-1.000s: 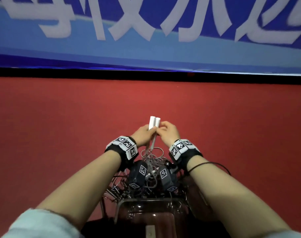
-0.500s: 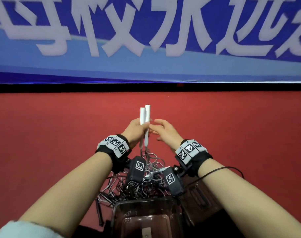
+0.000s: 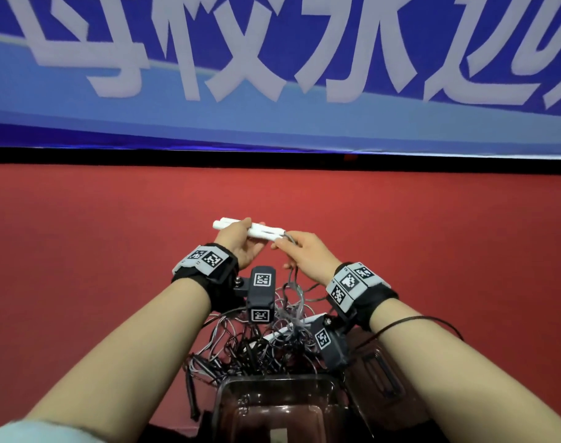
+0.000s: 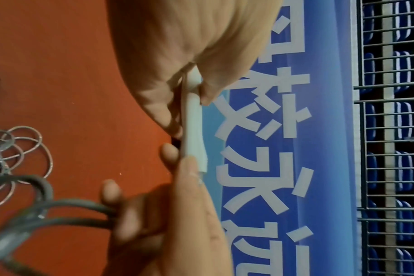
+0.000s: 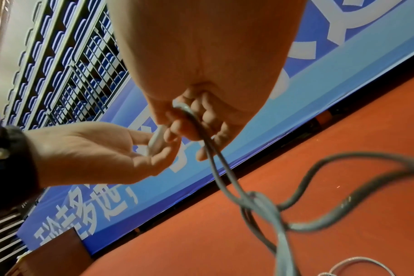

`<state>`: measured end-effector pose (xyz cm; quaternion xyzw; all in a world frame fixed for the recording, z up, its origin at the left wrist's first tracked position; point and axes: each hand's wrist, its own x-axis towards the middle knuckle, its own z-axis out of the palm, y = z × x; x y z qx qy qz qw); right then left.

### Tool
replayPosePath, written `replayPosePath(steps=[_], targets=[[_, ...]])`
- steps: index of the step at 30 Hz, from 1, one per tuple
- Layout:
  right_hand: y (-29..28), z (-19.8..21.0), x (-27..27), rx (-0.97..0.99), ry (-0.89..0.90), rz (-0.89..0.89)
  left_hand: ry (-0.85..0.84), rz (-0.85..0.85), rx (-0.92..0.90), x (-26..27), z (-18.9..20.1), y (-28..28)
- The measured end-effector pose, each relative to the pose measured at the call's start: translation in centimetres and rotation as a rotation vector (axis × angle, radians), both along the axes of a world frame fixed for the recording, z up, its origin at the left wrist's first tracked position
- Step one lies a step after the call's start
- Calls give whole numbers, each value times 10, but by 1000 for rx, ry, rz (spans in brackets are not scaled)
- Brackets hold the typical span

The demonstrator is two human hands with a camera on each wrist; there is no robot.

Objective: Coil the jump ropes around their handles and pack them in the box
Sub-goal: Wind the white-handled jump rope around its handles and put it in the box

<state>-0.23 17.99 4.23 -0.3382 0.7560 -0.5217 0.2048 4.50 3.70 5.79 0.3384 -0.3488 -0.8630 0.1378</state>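
Observation:
Two white jump-rope handles (image 3: 256, 232) lie side by side, level, held above the red floor. My left hand (image 3: 240, 239) grips them near their left end; the left wrist view shows the handles (image 4: 193, 130) between its fingers and thumb. My right hand (image 3: 300, 251) pinches the grey rope (image 3: 290, 243) where it leaves the handles' right end, and the rope (image 5: 215, 158) runs down from its fingers in two strands. A tangle of more ropes (image 3: 263, 340) lies below the wrists. The clear box (image 3: 272, 410) stands at the bottom edge.
A blue banner with white characters (image 3: 272, 75) stands along the far edge of the red floor (image 3: 81, 251). A dark brown lid-like piece (image 3: 378, 375) lies right of the box. Behind the banner is a metal fence (image 4: 390, 130).
The handles have turned from upright to lying level, pointing left. My left hand now holds their left part and my right hand has shifted to the rope at their right end.

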Motion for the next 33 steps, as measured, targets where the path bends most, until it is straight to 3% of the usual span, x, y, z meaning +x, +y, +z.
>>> replayPosePath(steps=[4,10,14,17,21,23,29,33], targets=[[-2,-2,9,40,51,-54,-154,-92,-105,8,-20,-6],[0,-2,9,47,32,-131,-125,-11,-270,11,-44,-5],[3,-4,9,94,8,-183,-281,-41,-414,7,-58,3],[5,-10,10,131,26,-235,-436,-135,-786,12,-60,9],[10,-9,19,248,176,-223,-188,-393,-1297,24,-53,22],[10,-8,22,268,209,-199,-104,-530,-1436,29,-48,28],[20,-11,20,255,244,-94,-90,-704,-1578,34,-30,38],[28,-12,15,260,214,-7,-140,-593,-1472,32,-32,30]])
